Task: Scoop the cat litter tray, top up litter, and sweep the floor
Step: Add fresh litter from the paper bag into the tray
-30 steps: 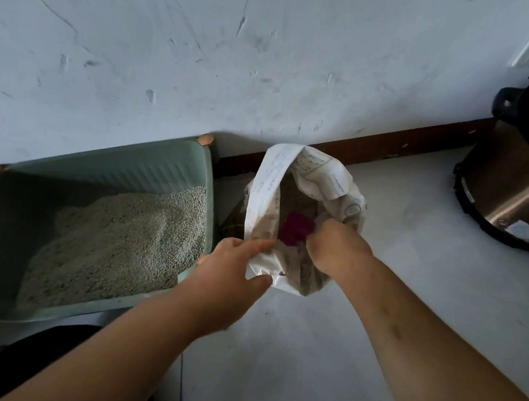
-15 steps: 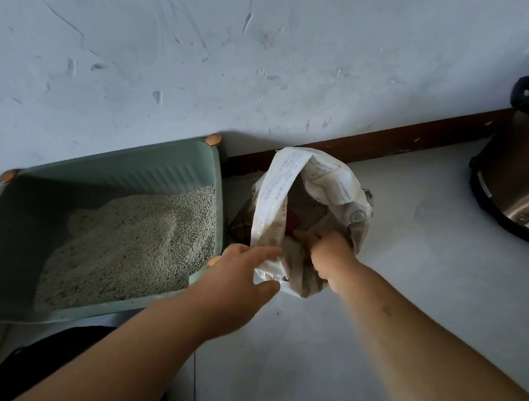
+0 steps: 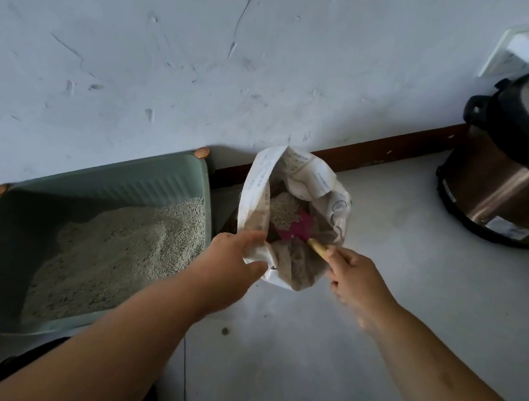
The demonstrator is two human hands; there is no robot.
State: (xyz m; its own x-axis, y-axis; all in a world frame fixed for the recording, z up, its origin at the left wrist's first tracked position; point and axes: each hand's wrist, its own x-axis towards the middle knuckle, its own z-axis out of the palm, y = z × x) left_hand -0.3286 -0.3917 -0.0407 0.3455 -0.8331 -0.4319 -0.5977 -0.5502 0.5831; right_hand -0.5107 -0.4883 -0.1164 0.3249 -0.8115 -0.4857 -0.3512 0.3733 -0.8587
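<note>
The right hand point(image 3: 353, 274), which a second ago was deep inside the mouth of the bag point(image 3: 261, 179), has drawn back to the near right edge of the opening and is now outside it. With this the wooden handle point(image 3: 317, 248) in its fingers has come into sight; before, the hand covered it. The pink scoop point(image 3: 300, 227), earlier only a small spot of colour and then almost hidden, now shows above the bag's contents, with a heap of pale litter point(image 3: 283, 213) lying on it.
</note>
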